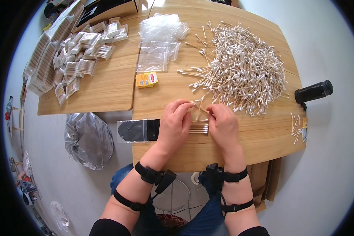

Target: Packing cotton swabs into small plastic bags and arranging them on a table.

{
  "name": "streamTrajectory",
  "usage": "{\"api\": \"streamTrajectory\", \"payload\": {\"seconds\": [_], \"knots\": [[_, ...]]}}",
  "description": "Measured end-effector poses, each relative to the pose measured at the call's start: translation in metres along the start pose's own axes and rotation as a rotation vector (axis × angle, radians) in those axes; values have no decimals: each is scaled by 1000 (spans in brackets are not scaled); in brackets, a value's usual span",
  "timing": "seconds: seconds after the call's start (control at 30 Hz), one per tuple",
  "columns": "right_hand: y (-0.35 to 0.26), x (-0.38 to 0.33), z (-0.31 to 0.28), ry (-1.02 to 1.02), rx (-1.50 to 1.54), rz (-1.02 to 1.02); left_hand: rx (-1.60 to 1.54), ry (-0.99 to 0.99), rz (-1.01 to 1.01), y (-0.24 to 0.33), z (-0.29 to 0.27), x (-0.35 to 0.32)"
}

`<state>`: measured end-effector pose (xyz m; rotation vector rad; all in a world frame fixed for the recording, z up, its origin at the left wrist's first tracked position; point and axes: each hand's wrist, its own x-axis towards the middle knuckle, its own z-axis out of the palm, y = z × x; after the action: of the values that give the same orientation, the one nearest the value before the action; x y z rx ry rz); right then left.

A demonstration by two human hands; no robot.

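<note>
My left hand (175, 122) is closed in a pinch with cotton swabs (200, 103) at its fingertips, beside the near edge of the pile. Facing it, my right hand (223, 122) pinches the stick end of a swab. Between and below the hands, a row of several cotton swabs (199, 129) lies side by side, white tips to the right. Their left ends disappear behind my left hand. A clear plastic bag with a black flat piece (133, 130) lies to the left of that hand and sticks out past the table edge.
A large heap of loose swabs (247, 67) covers the far right. Empty clear bags (161, 31) and a small yellow box (146, 80) lie at centre-left. Filled swab packets (80, 51) crowd the left table. A black cylinder (314, 91) stands right; a grey bag-lined bin (88, 139) sits below left.
</note>
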<state>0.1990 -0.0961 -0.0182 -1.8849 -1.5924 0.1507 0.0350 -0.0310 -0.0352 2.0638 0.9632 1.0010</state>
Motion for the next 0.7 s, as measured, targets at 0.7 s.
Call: {"api": "streamTrajectory", "payload": {"seconds": [0.7], "knots": [[-5, 1, 4, -7, 13, -10, 316, 36, 50, -16, -4, 11]]}}
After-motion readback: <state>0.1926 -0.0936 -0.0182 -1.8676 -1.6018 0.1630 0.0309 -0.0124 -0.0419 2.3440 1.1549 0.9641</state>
